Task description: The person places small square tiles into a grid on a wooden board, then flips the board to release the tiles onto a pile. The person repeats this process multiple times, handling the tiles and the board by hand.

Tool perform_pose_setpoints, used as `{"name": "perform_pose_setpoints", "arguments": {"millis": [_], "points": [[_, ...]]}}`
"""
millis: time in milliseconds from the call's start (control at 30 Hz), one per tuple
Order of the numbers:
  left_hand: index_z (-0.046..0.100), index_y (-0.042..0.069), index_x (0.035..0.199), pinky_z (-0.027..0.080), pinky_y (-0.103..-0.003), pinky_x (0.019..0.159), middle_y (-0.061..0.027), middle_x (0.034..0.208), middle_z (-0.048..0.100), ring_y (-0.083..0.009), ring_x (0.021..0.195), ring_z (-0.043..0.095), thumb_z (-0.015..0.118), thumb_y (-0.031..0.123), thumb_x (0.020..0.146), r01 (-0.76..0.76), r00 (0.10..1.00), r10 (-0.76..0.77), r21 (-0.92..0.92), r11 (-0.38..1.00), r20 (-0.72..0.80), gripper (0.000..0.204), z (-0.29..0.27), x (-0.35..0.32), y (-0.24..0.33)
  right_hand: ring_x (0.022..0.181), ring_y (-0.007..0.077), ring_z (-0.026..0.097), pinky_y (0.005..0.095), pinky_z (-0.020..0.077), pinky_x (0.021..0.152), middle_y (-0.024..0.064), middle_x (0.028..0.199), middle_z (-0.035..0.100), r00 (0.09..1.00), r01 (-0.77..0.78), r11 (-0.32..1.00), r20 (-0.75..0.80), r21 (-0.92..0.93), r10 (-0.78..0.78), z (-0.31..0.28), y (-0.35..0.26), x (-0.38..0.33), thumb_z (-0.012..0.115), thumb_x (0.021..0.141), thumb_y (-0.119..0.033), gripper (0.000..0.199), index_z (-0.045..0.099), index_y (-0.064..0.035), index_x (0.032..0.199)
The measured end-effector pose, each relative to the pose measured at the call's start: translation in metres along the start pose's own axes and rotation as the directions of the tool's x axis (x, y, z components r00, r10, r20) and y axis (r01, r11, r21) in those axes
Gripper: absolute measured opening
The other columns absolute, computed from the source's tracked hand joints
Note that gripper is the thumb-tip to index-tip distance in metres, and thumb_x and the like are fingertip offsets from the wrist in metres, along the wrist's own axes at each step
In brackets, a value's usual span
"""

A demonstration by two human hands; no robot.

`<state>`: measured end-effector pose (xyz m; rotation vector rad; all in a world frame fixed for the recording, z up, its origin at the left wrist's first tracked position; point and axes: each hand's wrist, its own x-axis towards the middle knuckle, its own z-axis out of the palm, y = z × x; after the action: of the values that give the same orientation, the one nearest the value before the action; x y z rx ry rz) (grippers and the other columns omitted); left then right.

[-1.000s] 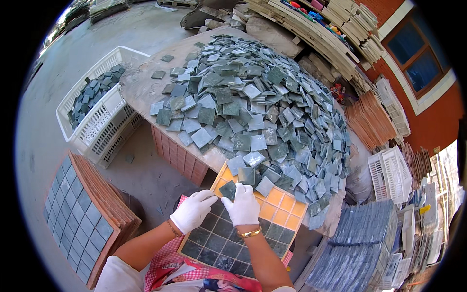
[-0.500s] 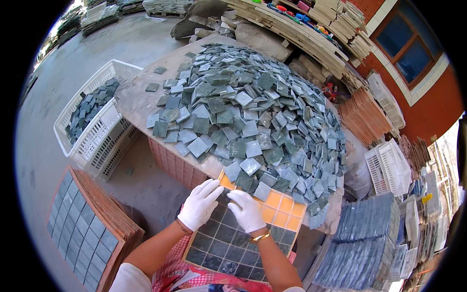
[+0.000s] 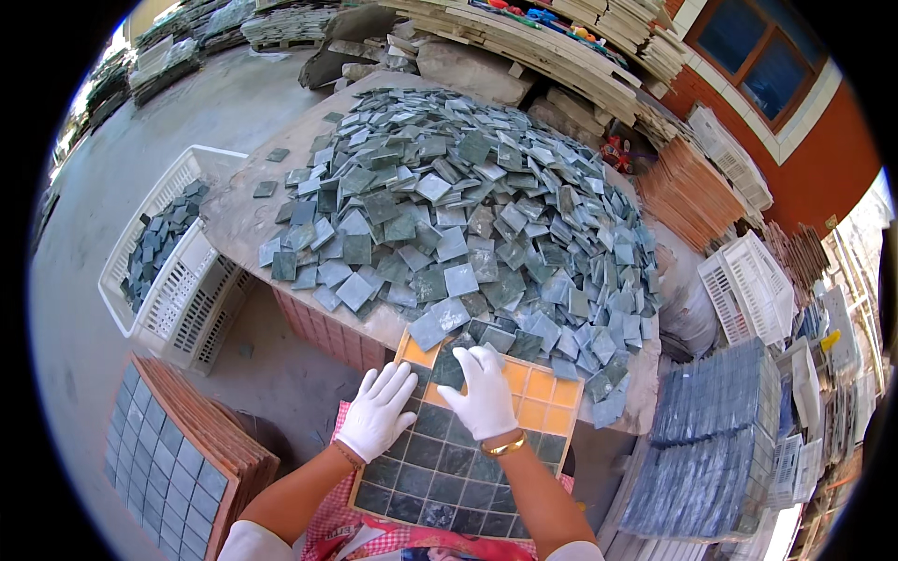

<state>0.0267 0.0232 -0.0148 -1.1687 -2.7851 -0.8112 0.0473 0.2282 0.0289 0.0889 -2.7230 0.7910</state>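
Observation:
A wooden-edged grid tray (image 3: 535,385) with an orange-yellow base lies in front of me, its near rows filled with dark green square stone tiles (image 3: 424,452). My left hand (image 3: 376,411), in a white glove, rests flat on the tray's left side with its fingers stretched out. In a white glove too, my right hand (image 3: 483,393) pinches a dark green tile (image 3: 447,368) over the upper cells. Bare orange cells show at the upper left corner and on the right. Beyond the tray's far edge lies a large heap of loose grey-green tiles (image 3: 458,206).
The heap sits on a stone-topped table (image 3: 245,210). White plastic crates (image 3: 178,280) with small tiles stand at the left. A stack of tiled panels (image 3: 168,458) is at lower left, and wrapped tile stacks (image 3: 711,458) are at right. Empty white crates (image 3: 748,285) stand beyond.
My left hand has moved down and left and flattened onto the tray. The right hand now holds a tile over the upper cells. The whole view has shifted slightly.

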Motion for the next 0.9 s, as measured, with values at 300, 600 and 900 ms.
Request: {"name": "perform_pose_setpoints", "arguments": {"millis": [300,600,900], "points": [[0.04,-0.002,0.139,0.021,-0.052,0.113,-0.0215,0.146,0.035,-0.0378,0.137,0.031,0.069,0.035,0.078,0.083,0.991,-0.092,0.091,0.992,0.097,0.076,-0.008,-0.034,0.027,0.105,0.0331,0.055,0.0413,0.0475,0.089,0.0132,0.116,0.055,0.997,-0.059,0.995,0.063,0.079,0.054,0.024,0.007,-0.046,0.075,0.073,-0.016,0.039,0.058,-0.005,0.107],[0.039,-0.002,0.139,0.016,-0.052,0.114,-0.0205,0.146,0.037,-0.0353,0.138,0.031,0.064,0.04,0.081,-0.031,0.997,0.022,0.128,0.991,0.074,0.076,0.007,-0.001,0.048,0.099,0.0312,0.059,0.0402,0.0497,0.084,0.0119,0.11,0.059,0.993,0.072,0.954,0.066,0.292,-0.095,0.018,0.028,-0.036,0.066,0.081,-0.011,0.022,0.062,-0.006,0.102],[0.053,0.005,0.126,0.03,-0.047,0.107,-0.0117,0.137,0.048,-0.0305,0.129,0.041,0.064,0.043,0.081,-0.242,0.968,0.238,0.049,0.969,0.08,0.061,0.001,0.026,0.033,0.102,0.0348,0.058,0.0419,0.0495,0.083,0.0169,0.117,0.054,0.979,-0.198,0.974,-0.076,-0.114,0.19,-0.007,0.056,-0.008,0.074,0.076,-0.027,0.058,0.049,-0.0069,0.124]]}}
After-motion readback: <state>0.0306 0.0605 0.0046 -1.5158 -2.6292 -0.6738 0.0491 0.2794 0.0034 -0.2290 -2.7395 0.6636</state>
